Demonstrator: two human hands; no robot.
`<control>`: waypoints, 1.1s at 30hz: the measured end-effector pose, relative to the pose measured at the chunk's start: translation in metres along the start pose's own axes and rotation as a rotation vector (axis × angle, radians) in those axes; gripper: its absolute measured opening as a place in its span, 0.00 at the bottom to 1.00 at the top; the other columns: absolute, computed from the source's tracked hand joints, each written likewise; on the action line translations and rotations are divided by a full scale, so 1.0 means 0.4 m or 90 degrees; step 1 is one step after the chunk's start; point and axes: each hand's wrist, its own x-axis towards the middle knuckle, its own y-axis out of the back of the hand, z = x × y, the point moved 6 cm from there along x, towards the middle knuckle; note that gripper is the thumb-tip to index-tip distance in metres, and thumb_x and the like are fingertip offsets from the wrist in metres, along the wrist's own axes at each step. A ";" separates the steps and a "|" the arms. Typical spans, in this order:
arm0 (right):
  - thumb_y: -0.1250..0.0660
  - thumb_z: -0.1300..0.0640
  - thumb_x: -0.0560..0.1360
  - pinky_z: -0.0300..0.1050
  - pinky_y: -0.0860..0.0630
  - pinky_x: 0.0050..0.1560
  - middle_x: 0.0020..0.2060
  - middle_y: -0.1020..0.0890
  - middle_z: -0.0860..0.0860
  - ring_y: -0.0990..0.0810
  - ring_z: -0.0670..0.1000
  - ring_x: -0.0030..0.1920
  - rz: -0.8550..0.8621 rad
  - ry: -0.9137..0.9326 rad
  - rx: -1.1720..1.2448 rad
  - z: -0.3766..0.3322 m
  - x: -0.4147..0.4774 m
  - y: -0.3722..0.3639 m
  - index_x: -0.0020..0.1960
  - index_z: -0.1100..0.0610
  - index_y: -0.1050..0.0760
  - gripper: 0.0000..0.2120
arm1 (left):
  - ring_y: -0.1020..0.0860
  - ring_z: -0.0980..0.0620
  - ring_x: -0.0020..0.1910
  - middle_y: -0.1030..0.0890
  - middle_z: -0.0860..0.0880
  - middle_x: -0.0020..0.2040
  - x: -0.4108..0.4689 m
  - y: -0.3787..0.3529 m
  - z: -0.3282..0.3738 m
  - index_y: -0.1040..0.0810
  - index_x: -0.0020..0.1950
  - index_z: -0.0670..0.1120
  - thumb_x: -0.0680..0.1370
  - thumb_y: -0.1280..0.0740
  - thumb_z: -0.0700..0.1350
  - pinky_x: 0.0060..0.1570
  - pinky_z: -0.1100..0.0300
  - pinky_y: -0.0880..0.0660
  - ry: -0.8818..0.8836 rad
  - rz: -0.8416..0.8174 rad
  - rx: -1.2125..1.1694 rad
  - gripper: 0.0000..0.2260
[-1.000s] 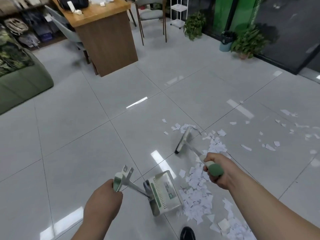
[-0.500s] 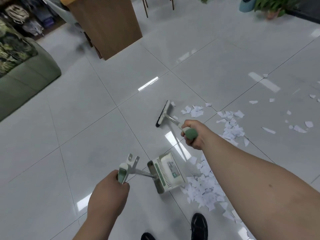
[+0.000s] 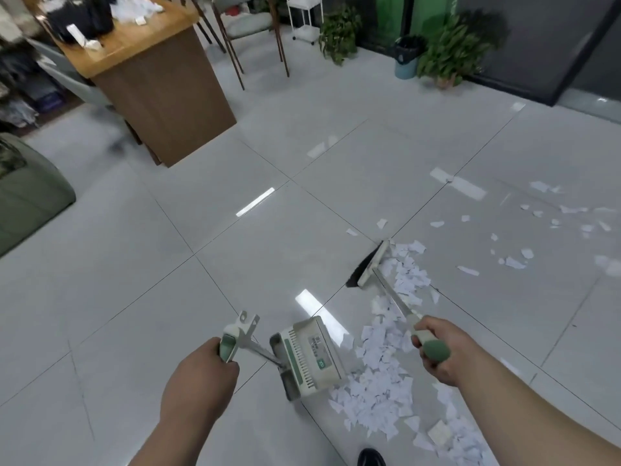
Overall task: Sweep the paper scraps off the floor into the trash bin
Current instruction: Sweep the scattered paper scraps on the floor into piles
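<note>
While white paper scraps [image 3: 386,375] lie heaped beside the cream-and-green plastic dustpan [image 3: 311,356] the left hand [image 3: 198,375] grips, others lie scattered far right, and the right hand [image 3: 440,351] grips the green-handled broom [image 3: 368,264], so sweeping looks barely half done.

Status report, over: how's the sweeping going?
Left hand grips dustpan. Right hand grips broom. Paper scraps heaped beside dustpan, more scattered beyond. Nothing blocks the sweep.

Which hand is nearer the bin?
Right. The bin is far ahead, rightward; the right hand grips the broom on that side, the left hand the dustpan, farther left.
</note>
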 end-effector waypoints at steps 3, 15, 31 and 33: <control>0.31 0.58 0.75 0.36 0.30 0.25 0.31 0.18 0.56 0.27 0.50 0.22 0.030 0.003 -0.031 0.033 -0.056 0.076 0.55 0.56 0.24 0.10 | 0.23 0.49 0.35 0.21 0.50 0.35 0.003 0.009 0.037 0.27 0.41 0.49 0.74 0.38 0.41 0.33 0.58 0.31 -0.043 -0.008 0.003 0.03; 0.28 0.68 0.73 0.41 0.26 0.29 0.34 0.22 0.59 0.25 0.52 0.26 -0.002 0.094 -0.166 0.000 -0.194 -0.045 0.49 0.64 0.24 0.07 | 0.24 0.48 0.34 0.21 0.48 0.35 0.153 0.026 0.118 0.26 0.42 0.47 0.74 0.38 0.41 0.32 0.59 0.33 -0.170 -0.041 0.010 0.03; 0.31 0.66 0.75 0.38 0.26 0.25 0.35 0.21 0.58 0.23 0.49 0.26 0.018 0.133 -0.017 -0.298 -0.115 -0.593 0.50 0.64 0.23 0.05 | 0.27 0.48 0.31 0.22 0.49 0.33 0.666 0.239 0.158 0.28 0.40 0.47 0.74 0.38 0.41 0.32 0.58 0.34 -0.251 -0.084 -0.025 0.04; 0.32 0.67 0.75 0.38 0.25 0.25 0.33 0.21 0.58 0.23 0.51 0.27 0.034 0.137 -0.031 -0.334 -0.100 -0.617 0.49 0.65 0.24 0.04 | 0.25 0.47 0.32 0.22 0.48 0.33 0.715 0.250 0.176 0.28 0.40 0.47 0.74 0.38 0.42 0.32 0.58 0.33 -0.249 -0.080 -0.021 0.03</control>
